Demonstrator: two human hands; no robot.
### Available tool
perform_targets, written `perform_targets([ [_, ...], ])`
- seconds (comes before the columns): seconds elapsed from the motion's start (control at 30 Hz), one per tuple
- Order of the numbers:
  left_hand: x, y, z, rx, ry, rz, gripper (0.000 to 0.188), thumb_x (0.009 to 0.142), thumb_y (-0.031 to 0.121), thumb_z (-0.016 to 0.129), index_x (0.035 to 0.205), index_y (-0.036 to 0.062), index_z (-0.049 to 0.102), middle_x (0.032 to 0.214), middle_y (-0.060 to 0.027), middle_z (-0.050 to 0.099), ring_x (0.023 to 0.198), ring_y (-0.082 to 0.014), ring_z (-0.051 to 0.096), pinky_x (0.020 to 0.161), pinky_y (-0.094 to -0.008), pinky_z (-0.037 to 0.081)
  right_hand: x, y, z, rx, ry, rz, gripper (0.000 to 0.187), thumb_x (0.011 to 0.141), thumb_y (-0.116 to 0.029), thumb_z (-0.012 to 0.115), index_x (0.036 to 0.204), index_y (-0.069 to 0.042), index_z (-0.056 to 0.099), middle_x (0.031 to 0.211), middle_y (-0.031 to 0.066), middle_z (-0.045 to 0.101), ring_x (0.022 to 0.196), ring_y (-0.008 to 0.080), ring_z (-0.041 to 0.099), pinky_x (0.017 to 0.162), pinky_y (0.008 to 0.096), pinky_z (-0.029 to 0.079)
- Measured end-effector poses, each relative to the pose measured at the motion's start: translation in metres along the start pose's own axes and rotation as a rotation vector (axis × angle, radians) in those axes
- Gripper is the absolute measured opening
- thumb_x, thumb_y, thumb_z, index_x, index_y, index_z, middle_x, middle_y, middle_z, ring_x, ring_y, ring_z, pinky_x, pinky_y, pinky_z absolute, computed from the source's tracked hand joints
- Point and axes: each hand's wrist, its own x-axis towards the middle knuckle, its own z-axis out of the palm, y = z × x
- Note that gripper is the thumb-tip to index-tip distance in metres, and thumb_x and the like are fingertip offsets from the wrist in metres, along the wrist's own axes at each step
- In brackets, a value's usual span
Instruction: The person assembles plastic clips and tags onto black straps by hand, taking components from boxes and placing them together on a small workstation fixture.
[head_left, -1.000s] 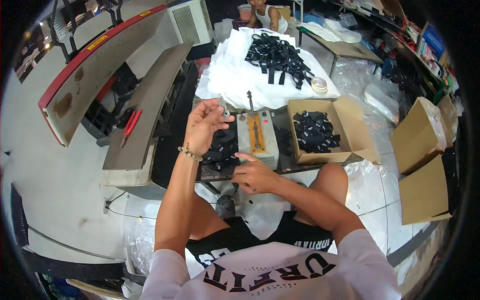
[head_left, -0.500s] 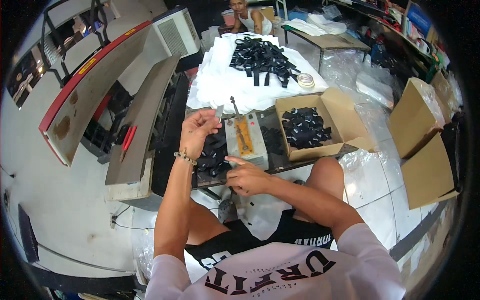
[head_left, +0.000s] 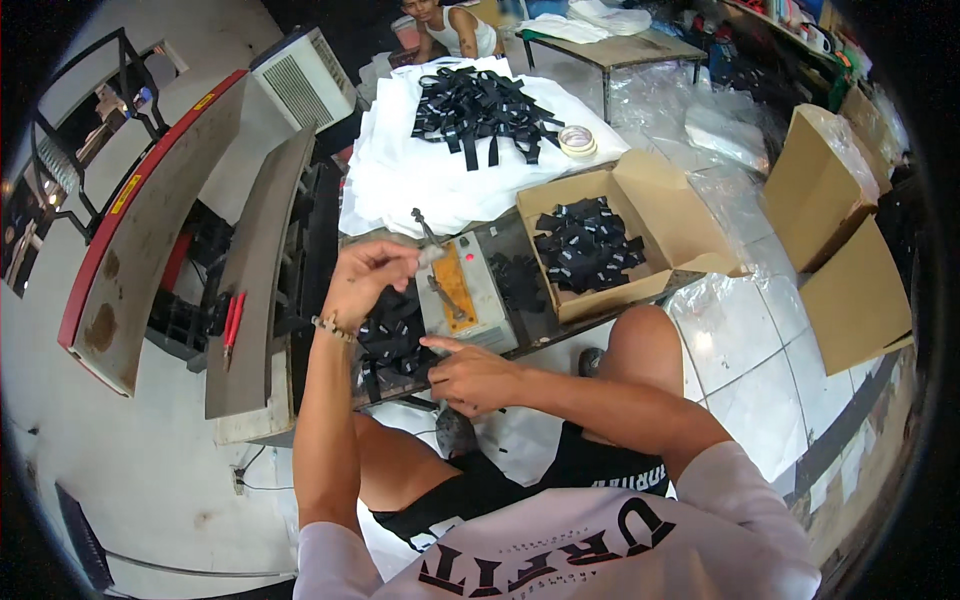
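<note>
My left hand (head_left: 368,280) is raised over a small grey machine (head_left: 462,292) with an orange top plate, its fingers pinched on the machine's lever handle (head_left: 432,255). My right hand (head_left: 470,373) rests at the machine's near edge with the index finger pointing left, next to a pile of black strap pieces (head_left: 392,335) on the low bench. Whether it holds a piece I cannot tell. An open cardboard box (head_left: 640,215) holding black strap pieces (head_left: 585,245) stands to the right of the machine.
A white cloth (head_left: 400,175) behind the machine carries a heap of long black straps (head_left: 480,110) and a roll of tape (head_left: 577,140). Empty cardboard boxes (head_left: 840,250) stand at right. Another person (head_left: 447,25) sits at the back. A long bench (head_left: 150,230) lies at left.
My left hand has shifted right from above the strap pile toward the machine's lever. My right hand stays at the machine's near edge. The view has tilted slightly.
</note>
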Motion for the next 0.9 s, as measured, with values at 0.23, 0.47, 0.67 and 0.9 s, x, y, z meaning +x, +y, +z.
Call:
perform_targets([
  [0.23, -0.002, 0.013, 0.001, 0.115, 0.044, 0.035, 0.011, 0.087, 0.004, 0.067, 0.093, -0.0034, 0.072, 0.078, -0.0039, 0.067, 0.063, -0.0065, 0.055, 0.059, -0.0210, 0.045, 0.004, -0.004, -0.002, 0.030, 0.025, 0.012, 0.004, 0.066, -0.008, 0.064, 0.067, -0.010, 0.061, 0.067, 0.0038, 0.050, 0.071, 0.0223, 0.061, 0.116, 0.0534, 0.028],
  [0.47, 0.009, 0.020, -0.008, 0.207, -0.072, 0.018, 0.013, 0.087, 0.000, 0.063, 0.096, -0.0052, 0.071, 0.081, -0.0066, 0.069, 0.066, -0.0084, 0.058, 0.059, -0.0217, 0.045, 0.003, -0.002, 0.000, 0.027, 0.028, 0.021, 0.004, 0.066, -0.008, 0.064, 0.067, -0.010, 0.061, 0.068, 0.0040, 0.052, 0.071, 0.0232, 0.062, 0.117, 0.0526, 0.027],
  [0.67, 0.020, 0.014, -0.015, 0.168, 0.027, 0.010, 0.014, 0.088, 0.003, 0.068, 0.099, -0.0058, 0.071, 0.078, -0.0053, 0.068, 0.061, -0.0077, 0.056, 0.057, -0.0214, 0.043, 0.005, -0.001, 0.001, 0.026, 0.023, 0.003, 0.005, 0.065, -0.008, 0.064, 0.068, -0.010, 0.061, 0.067, 0.0044, 0.052, 0.072, 0.0233, 0.062, 0.117, 0.0529, 0.027],
  [0.9, 0.019, 0.031, -0.015, 0.402, 0.042, 0.008, 0.013, 0.086, 0.005, 0.069, 0.093, -0.0049, 0.073, 0.076, -0.0022, 0.068, 0.066, -0.0060, 0.057, 0.059, -0.0222, 0.045, 0.009, -0.005, -0.001, 0.026, -0.042, 0.026, 0.005, 0.065, -0.010, 0.063, 0.069, -0.011, 0.064, 0.068, 0.0046, 0.055, 0.077, 0.0229, 0.063, 0.117, 0.0540, 0.026],
])
